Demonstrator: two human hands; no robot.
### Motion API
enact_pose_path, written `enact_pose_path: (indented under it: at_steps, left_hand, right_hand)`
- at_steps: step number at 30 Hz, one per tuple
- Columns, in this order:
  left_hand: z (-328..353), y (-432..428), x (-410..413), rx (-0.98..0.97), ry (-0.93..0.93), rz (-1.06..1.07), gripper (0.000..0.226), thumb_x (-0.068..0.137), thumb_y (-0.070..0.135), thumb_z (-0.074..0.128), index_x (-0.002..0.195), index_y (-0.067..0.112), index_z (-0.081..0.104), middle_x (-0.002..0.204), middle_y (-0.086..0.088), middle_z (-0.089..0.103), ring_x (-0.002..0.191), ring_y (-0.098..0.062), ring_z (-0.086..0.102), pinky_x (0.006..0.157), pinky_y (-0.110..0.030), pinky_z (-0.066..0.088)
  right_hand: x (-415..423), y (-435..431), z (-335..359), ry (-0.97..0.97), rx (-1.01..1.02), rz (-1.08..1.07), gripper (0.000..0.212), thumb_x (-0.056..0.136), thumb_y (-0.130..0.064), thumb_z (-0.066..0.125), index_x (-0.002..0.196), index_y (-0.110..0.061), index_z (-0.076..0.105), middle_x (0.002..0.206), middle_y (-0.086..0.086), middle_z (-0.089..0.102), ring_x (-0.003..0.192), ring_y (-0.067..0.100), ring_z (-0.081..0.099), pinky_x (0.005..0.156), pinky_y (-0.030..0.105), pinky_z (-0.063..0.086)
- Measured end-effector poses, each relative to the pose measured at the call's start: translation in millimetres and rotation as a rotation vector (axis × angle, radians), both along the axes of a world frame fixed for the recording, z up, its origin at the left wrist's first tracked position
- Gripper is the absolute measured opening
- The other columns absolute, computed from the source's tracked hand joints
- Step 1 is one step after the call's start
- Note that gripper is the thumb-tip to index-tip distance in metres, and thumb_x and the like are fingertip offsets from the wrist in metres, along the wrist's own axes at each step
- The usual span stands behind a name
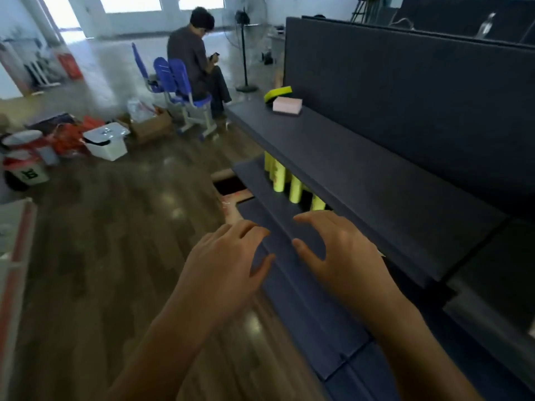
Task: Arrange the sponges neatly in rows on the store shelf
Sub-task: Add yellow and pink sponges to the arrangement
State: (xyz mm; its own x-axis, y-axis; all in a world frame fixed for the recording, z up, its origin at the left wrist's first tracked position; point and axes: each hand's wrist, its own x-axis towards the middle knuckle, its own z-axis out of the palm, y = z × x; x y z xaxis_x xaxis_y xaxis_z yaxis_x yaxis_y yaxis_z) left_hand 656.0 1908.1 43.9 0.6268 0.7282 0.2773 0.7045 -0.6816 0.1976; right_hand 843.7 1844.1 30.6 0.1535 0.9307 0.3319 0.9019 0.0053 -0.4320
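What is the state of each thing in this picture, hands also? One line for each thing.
left hand: open, holds nothing.
right hand: open, fingers spread, holds nothing.
pink sponge: lies flat on the top shelf.
yellow-green sponge: tilted, just behind the pink sponge.
yellow sponges: upright in a row on the lower shelf.
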Motion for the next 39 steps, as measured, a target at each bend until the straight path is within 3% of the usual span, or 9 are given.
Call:
enact_pose_path:
  at_steps: [3, 9, 13, 20, 29, 34, 39]
  left_hand:
    - [-1, 44, -1, -0.012, 0.006, 0.004, 0.034, 0.088, 0.042, 0.058, 0.118, 0.025, 0.063, 0.114, 0.008, 0.063, 0.100, -0.014, 0.062, 0.076, -0.029, 0.049]
    - [0, 144, 22, -0.005, -0.004, -0.024, 0.041, 0.092, 0.046, 0.053, 0.129, 0.029, 0.054, 0.128, 0.012, 0.056, 0.114, -0.009, 0.054, 0.086, -0.026, 0.045]
    - [7, 220, 47, 0.014, -0.032, -0.036, 0.041, 0.092, 0.045, 0.052, 0.129, 0.029, 0.054, 0.128, 0.012, 0.055, 0.113, -0.011, 0.054, 0.088, -0.033, 0.049]
    - [15, 348, 100, 0.022, -0.049, -0.071, 0.040, 0.093, 0.048, 0.054, 0.130, 0.034, 0.051, 0.128, 0.015, 0.054, 0.113, -0.006, 0.053, 0.091, -0.028, 0.047]
    - [-6, 478, 154, -0.025, -0.042, -0.138, 0.041, 0.094, 0.048, 0.050, 0.132, 0.030, 0.051, 0.128, 0.013, 0.054, 0.112, -0.007, 0.054, 0.083, -0.022, 0.043]
    - [-16, 556, 181, -0.065, -0.094, -0.193, 0.033, 0.094, 0.044, 0.052, 0.124, 0.031, 0.057, 0.123, 0.014, 0.056, 0.109, -0.007, 0.054, 0.085, -0.025, 0.047]
    - [-14, 634, 204, -0.069, -0.181, -0.248, 0.026, 0.093, 0.039, 0.056, 0.116, 0.027, 0.061, 0.113, 0.012, 0.059, 0.099, -0.011, 0.057, 0.072, -0.026, 0.044]
  right_hand:
    - [-4, 46, 5, -0.013, -0.014, 0.002, 0.037, 0.093, -0.035, 0.064, 0.128, -0.022, 0.060, 0.128, -0.006, 0.061, 0.116, 0.016, 0.058, 0.087, 0.030, 0.049]
    - [18, 148, 21, -0.085, -0.011, -0.032, 0.038, 0.095, -0.040, 0.056, 0.131, -0.028, 0.056, 0.132, -0.012, 0.056, 0.118, 0.012, 0.054, 0.088, 0.029, 0.047]
    - [44, 223, 36, -0.070, 0.058, -0.063, 0.036, 0.095, -0.040, 0.057, 0.129, -0.029, 0.055, 0.132, -0.011, 0.055, 0.119, 0.016, 0.052, 0.087, 0.036, 0.050]
    - [100, 346, 40, -0.081, 0.039, -0.117, 0.040, 0.095, -0.041, 0.057, 0.133, -0.028, 0.053, 0.134, -0.012, 0.053, 0.122, 0.013, 0.049, 0.086, 0.030, 0.048]
    - [151, 465, 21, -0.096, -0.081, -0.162, 0.043, 0.092, -0.041, 0.062, 0.132, -0.026, 0.053, 0.135, -0.008, 0.053, 0.121, 0.017, 0.049, 0.091, 0.037, 0.049]
    - [179, 535, -2, -0.111, -0.175, -0.217, 0.056, 0.087, -0.048, 0.066, 0.135, -0.023, 0.052, 0.138, -0.003, 0.050, 0.126, 0.021, 0.047, 0.100, 0.041, 0.044]
    - [204, 592, -12, -0.131, -0.248, -0.326, 0.081, 0.081, -0.056, 0.069, 0.149, -0.027, 0.034, 0.158, -0.001, 0.027, 0.145, 0.022, 0.023, 0.111, 0.039, 0.028]
